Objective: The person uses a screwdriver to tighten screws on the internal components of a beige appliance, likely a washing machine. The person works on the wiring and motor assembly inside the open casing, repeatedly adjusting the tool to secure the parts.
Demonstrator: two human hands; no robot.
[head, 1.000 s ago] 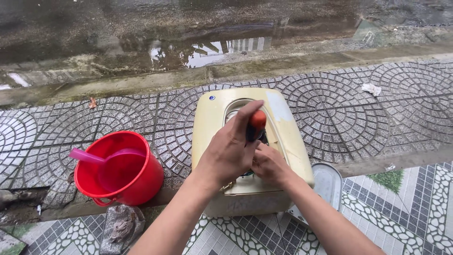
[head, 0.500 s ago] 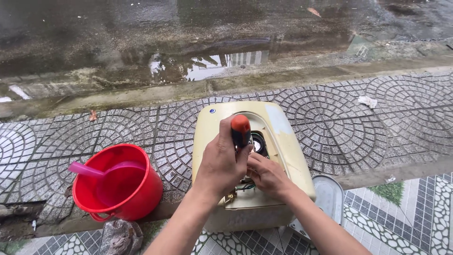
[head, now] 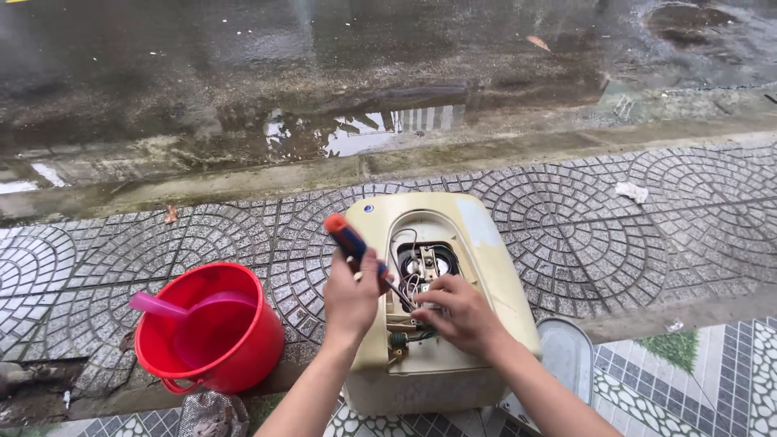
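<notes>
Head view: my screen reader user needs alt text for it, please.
A person's left hand holds a screwdriver into the open compartment of a cream appliance on wet paving, while the right hand touches its wiring. A red bucket with a pink ladle stands beside it.

Casing point(head: 486, 243): cream-yellow, paler patch at 1 o'clock, small blue dot at 11 o'clock. Screwdriver point(head: 350, 240): blue handle, orange cap. Bucket point(head: 235, 356) at 9 o'clock of casing: red. Scoop point(head: 162, 307) inside: pink. Paving point(head: 583, 235): grey cobbles in concentric circles. Tiles point(head: 728, 388) at 4 o'clock: white with dark lattice, green patches. Lid point(head: 566, 356) at 4 o'clock: grey.
</notes>
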